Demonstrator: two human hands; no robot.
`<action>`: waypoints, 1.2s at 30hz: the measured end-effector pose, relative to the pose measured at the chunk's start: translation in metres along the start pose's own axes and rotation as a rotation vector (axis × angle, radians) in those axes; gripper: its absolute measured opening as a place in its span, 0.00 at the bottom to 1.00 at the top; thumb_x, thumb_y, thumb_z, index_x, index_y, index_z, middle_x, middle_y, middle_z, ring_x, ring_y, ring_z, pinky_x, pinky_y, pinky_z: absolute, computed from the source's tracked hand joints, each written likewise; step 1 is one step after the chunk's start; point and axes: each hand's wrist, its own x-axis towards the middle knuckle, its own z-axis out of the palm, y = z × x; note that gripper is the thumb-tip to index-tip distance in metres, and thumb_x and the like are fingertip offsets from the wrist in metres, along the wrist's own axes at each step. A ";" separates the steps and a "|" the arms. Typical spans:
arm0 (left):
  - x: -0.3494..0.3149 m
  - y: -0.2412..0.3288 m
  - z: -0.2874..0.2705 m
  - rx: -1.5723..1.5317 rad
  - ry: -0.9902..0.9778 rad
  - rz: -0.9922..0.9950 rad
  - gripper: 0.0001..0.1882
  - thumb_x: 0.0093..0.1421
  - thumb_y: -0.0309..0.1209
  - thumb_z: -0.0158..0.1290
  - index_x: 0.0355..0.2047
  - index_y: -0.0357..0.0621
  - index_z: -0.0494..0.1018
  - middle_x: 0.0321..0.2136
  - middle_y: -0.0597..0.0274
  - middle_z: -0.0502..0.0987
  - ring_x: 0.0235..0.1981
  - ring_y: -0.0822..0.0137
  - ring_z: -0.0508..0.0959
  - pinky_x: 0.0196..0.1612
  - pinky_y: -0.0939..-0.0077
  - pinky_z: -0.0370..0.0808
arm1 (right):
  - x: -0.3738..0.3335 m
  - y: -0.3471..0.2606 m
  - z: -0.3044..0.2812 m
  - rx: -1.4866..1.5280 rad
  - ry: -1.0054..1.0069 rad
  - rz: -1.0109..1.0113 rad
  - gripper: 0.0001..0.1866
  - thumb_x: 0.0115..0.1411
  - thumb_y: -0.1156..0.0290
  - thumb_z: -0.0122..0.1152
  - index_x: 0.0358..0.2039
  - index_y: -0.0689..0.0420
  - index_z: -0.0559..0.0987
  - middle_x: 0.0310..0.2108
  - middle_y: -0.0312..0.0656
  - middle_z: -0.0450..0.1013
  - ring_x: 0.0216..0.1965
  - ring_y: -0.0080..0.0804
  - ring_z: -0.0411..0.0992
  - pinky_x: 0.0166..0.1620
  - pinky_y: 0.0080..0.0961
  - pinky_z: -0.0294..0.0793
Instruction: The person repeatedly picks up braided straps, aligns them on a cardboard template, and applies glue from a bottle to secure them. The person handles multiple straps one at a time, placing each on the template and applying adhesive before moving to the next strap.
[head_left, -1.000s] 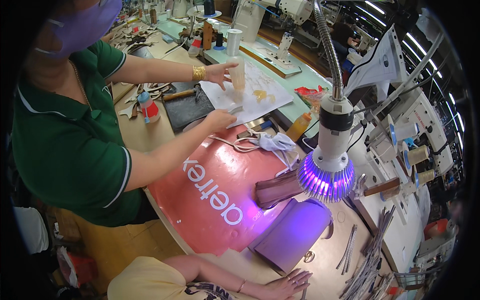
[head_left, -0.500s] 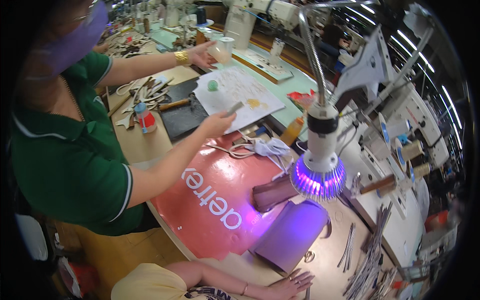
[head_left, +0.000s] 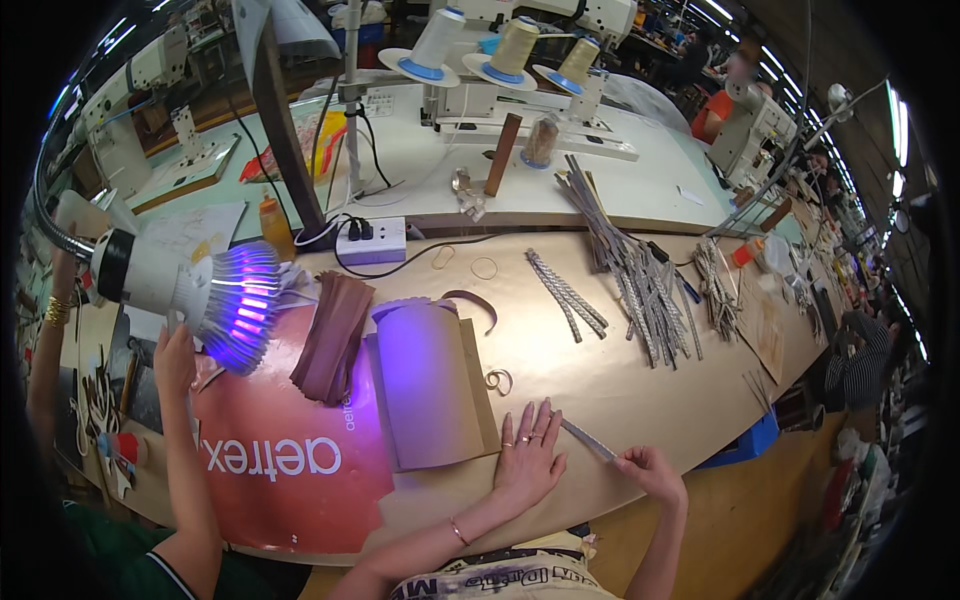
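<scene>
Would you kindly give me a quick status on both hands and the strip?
Left hand flat on table. Right hand pinching grey strip at its end. Cardboard sheet beside left hand, apart.

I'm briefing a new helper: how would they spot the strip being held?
Start at the tan worktable and find its near edge, where the left hand lies flat. Just right of it, the right hand pinches a thin grey strip. It lies alone, apart from the strip pile farther back.

Left hand [head_left: 527, 455] flat, palm down, fingers spread, near counter's front edge. Right hand [head_left: 650, 468] beside it, fingertips pinched shut.
</scene>
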 end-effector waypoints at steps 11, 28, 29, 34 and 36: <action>0.009 -0.002 -0.078 -1.462 0.302 -0.105 0.38 0.69 0.31 0.47 0.70 0.36 0.37 0.68 0.39 0.49 0.68 0.50 0.56 0.68 0.63 0.57 | 0.006 -0.092 0.011 0.368 -0.039 -0.279 0.08 0.64 0.73 0.61 0.39 0.64 0.79 0.31 0.33 0.76 0.34 0.18 0.71 0.40 0.17 0.72; -0.014 -0.063 -0.180 -1.748 0.709 -0.326 0.24 0.73 0.37 0.39 0.64 0.38 0.58 0.57 0.46 0.70 0.56 0.58 0.75 0.56 0.65 0.76 | 0.008 -0.150 0.080 0.315 -0.416 -0.356 0.08 0.62 0.73 0.64 0.40 0.62 0.82 0.27 0.32 0.76 0.26 0.16 0.67 0.31 0.16 0.68; -0.015 -0.066 -0.180 -1.771 0.732 -0.330 0.24 0.73 0.37 0.39 0.64 0.38 0.58 0.56 0.46 0.71 0.55 0.57 0.75 0.56 0.64 0.76 | 0.009 -0.152 0.084 0.308 -0.396 -0.390 0.09 0.61 0.74 0.64 0.41 0.61 0.82 0.26 0.33 0.76 0.25 0.17 0.67 0.31 0.16 0.67; -0.032 -0.086 -0.183 -1.760 0.785 -0.330 0.24 0.73 0.37 0.41 0.64 0.36 0.58 0.56 0.44 0.71 0.55 0.55 0.76 0.55 0.62 0.76 | 0.016 -0.163 0.110 -0.188 0.239 -0.990 0.16 0.56 0.81 0.66 0.45 0.56 0.83 0.26 0.38 0.74 0.23 0.22 0.66 0.29 0.19 0.67; -0.042 -0.097 -0.184 -1.774 0.769 -0.310 0.24 0.72 0.35 0.41 0.64 0.34 0.58 0.56 0.44 0.71 0.55 0.54 0.76 0.55 0.62 0.77 | 0.020 -0.168 0.114 -0.454 0.415 -1.167 0.20 0.54 0.80 0.67 0.48 0.50 0.83 0.27 0.40 0.75 0.24 0.26 0.69 0.30 0.19 0.67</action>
